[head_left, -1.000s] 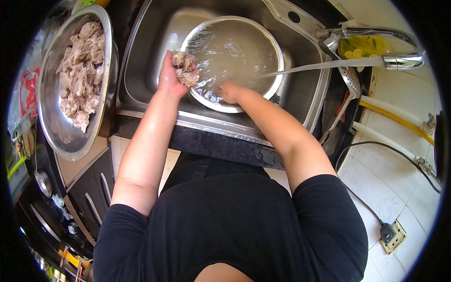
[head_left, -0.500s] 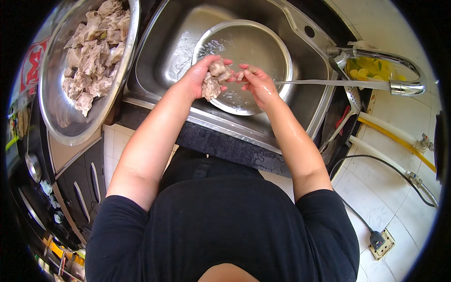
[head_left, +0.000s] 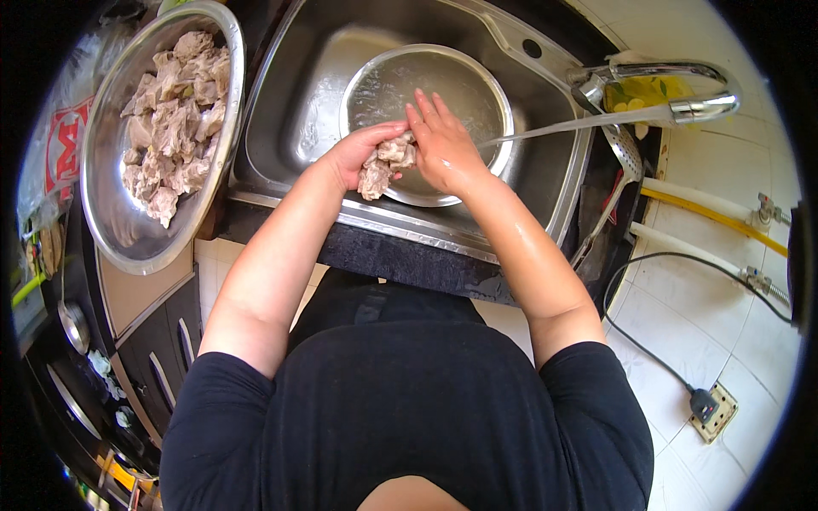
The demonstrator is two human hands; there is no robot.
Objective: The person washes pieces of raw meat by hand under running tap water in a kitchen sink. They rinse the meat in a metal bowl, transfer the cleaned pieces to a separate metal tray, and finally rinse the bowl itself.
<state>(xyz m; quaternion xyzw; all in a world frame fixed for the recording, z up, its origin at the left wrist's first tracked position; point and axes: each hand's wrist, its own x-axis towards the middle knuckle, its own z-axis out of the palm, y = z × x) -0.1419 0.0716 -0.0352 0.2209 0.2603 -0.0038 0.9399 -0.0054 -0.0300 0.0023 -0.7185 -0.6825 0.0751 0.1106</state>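
Several greyish-pink pieces of cooked-looking meat point(head_left: 388, 162) lie bunched in my left hand point(head_left: 358, 156), whose fingers wrap round them. My right hand point(head_left: 445, 152) rests against the meat's right side with its fingers stretched out flat, meeting the left fingertips. Both hands are over the near-left rim of a round metal basin point(head_left: 426, 53) holding water, which stands inside the steel sink point(head_left: 294, 111). From the chrome tap point(head_left: 703, 106) a stream of water point(head_left: 579, 124) runs leftward into the basin, just right of my right hand.
A large steel bowl point(head_left: 104, 223) heaped with more meat pieces point(head_left: 175, 119) stands left of the sink. A slotted metal skimmer point(head_left: 624, 153) leans at the sink's right side. Beyond it are a yellow pipe point(head_left: 716, 223) and a black plug point(head_left: 704, 404) in a wall socket.
My right hand has moved left and flattened against the meat; its fingers were pinched around a small bit before. My left hand still holds its meat. The view has shifted slightly.
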